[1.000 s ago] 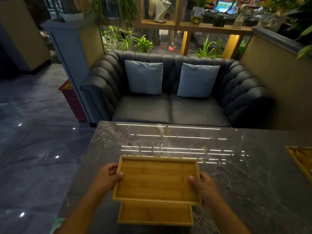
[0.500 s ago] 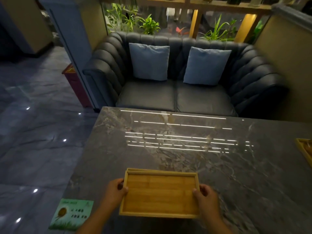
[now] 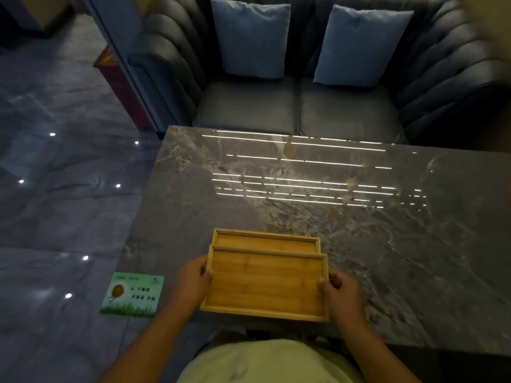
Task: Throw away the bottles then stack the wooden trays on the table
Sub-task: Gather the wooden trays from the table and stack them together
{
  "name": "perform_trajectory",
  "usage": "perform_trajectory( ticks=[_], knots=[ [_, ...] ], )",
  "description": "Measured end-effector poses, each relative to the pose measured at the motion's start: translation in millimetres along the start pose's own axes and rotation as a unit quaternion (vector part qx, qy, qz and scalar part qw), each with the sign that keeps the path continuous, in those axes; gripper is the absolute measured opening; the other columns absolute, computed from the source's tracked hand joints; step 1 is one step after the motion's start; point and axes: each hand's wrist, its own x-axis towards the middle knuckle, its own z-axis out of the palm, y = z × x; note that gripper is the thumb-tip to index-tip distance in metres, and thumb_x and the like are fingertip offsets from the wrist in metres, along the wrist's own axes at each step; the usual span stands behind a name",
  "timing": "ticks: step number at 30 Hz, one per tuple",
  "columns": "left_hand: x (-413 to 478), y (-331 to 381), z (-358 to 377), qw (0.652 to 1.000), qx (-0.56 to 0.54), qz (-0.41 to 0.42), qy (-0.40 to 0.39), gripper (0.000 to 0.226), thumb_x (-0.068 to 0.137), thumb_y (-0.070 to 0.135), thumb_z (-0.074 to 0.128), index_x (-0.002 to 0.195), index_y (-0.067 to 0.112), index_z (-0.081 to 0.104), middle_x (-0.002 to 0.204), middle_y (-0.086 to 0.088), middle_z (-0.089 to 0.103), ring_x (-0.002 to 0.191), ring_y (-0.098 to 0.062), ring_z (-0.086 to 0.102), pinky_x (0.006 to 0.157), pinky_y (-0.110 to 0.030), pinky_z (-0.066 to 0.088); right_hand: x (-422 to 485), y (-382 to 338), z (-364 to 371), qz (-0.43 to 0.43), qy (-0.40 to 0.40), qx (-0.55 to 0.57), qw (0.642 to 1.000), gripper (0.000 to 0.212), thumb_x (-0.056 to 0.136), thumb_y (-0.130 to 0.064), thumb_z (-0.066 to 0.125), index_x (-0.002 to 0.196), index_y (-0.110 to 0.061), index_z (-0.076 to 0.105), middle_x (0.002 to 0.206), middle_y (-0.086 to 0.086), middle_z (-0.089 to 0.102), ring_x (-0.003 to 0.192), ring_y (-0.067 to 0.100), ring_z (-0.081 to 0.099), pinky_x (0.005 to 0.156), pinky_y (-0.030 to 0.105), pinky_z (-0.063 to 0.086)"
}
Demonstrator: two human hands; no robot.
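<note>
Left grip (image 3: 193, 280) and right grip (image 3: 338, 294) each curled round a short end of upper wooden tray (image 3: 265, 283). It overlaps lower wooden tray (image 3: 265, 242), offset nearward, on marble tabletop (image 3: 387, 258).

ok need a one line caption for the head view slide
The left hand and right hand grip a wooden tray by its ends, partly over a second tray on the marble table.

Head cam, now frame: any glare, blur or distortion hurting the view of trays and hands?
Head view: dim overall; striped glare on the table lies beyond the lower tray, not on it. Head view: top tray, left hand and right hand fairly sharp; sofa smeared and bowed toward the corners.
</note>
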Motion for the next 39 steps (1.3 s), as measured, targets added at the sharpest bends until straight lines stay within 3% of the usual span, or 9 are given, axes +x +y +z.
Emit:
perform_trajectory(
  ticks=[2, 5, 8, 11, 15, 19, 30, 39],
  knots=[
    [-1.1, -0.2, -1.6, 1.0, 0.021, -0.013, -0.002, 0.014, 0.092, 0.01, 0.057, 0.103, 0.007, 0.066, 0.093, -0.012, 0.068, 0.084, -0.025, 0.062, 0.068, -0.027, 0.04, -2.6, -0.2, 3.4, -0.005, -0.003, -0.011, 1.0, 0.012, 0.091, -0.018, 0.065, 0.1, -0.015, 0.071, 0.092, 0.006, 0.07, 0.086, 0.025, 0.065, 0.08, 0.044, 0.056],
    [2.9, 1.2, -4.9, 0.998, 0.055, -0.006, -0.009, 0.015, 0.094, 0.014, 0.055, 0.103, 0.009, 0.066, 0.095, -0.012, 0.069, 0.085, -0.023, 0.062, 0.071, -0.03, 0.043, -1.2, -3.9, 5.5, -0.016, 0.007, -0.036, 0.999, 0.01, 0.092, -0.021, 0.063, 0.098, -0.018, 0.071, 0.087, 0.0, 0.068, 0.078, 0.016, 0.062, 0.063, 0.027, 0.046],
    [10.7, 5.3, -4.2, 0.998, 0.066, -0.011, -0.015, 0.018, 0.095, 0.017, 0.055, 0.108, 0.01, 0.065, 0.101, -0.012, 0.068, 0.093, -0.026, 0.063, 0.081, -0.037, 0.05, 3.0, -9.3, 4.5, -0.033, 0.012, -0.064, 0.997, 0.01, 0.093, -0.022, 0.061, 0.089, -0.02, 0.07, 0.079, -0.003, 0.066, 0.072, 0.012, 0.061, 0.055, 0.021, 0.036],
    [19.1, 10.6, -3.3, 0.997, 0.073, -0.021, -0.019, 0.023, 0.096, 0.019, 0.053, 0.115, 0.01, 0.063, 0.11, -0.014, 0.066, 0.101, -0.029, 0.063, 0.088, -0.042, 0.051, 8.7, -14.4, 4.4, -0.046, 0.02, -0.101, 0.994, 0.013, 0.094, -0.023, 0.059, 0.085, -0.021, 0.068, 0.073, -0.007, 0.061, 0.065, 0.004, 0.054, 0.053, 0.021, 0.034],
    [30.8, 15.2, -3.9, 0.996, 0.077, -0.037, -0.015, 0.026, 0.097, 0.02, 0.051, 0.117, 0.007, 0.063, 0.115, -0.016, 0.065, 0.103, -0.032, 0.062, 0.089, -0.044, 0.05, 18.7, -21.9, 4.9, -0.055, 0.014, -0.117, 0.992, 0.021, 0.094, -0.023, 0.06, 0.076, -0.018, 0.069, 0.069, 0.0, 0.064, 0.063, 0.013, 0.058, 0.055, 0.027, 0.039],
    [39.9, 15.7, -6.3, 0.995, 0.083, -0.045, -0.02, 0.027, 0.096, 0.017, 0.052, 0.117, 0.004, 0.064, 0.113, -0.018, 0.067, 0.102, -0.033, 0.063, 0.089, -0.045, 0.051, 22.6, -28.0, 7.7, -0.045, 0.016, -0.141, 0.989, 0.03, 0.092, -0.025, 0.06, 0.064, -0.015, 0.064, 0.06, -0.003, 0.06, 0.056, 0.012, 0.055, 0.049, 0.024, 0.031],
    [47.1, 14.5, -3.3, 0.993, 0.097, -0.051, -0.035, 0.03, 0.098, 0.02, 0.05, 0.123, 0.006, 0.06, 0.118, -0.016, 0.065, 0.107, -0.031, 0.062, 0.092, -0.044, 0.05, 28.4, -34.0, 8.6, -0.014, 0.001, -0.129, 0.991, 0.028, 0.093, -0.025, 0.06, 0.071, -0.011, 0.068, 0.067, 0.006, 0.065, 0.063, 0.021, 0.06, 0.056, 0.03, 0.04],
    [51.6, 15.0, -2.2, 0.991, 0.116, -0.05, -0.036, 0.032, 0.098, 0.018, 0.051, 0.125, 0.004, 0.059, 0.119, -0.018, 0.065, 0.109, -0.032, 0.062, 0.095, -0.044, 0.05, 30.3, -35.5, 9.5, -0.01, 0.004, -0.133, 0.991, 0.025, 0.093, -0.025, 0.06, 0.069, -0.019, 0.066, 0.066, -0.001, 0.063, 0.062, 0.013, 0.059, 0.054, 0.026, 0.041]
  ],
)
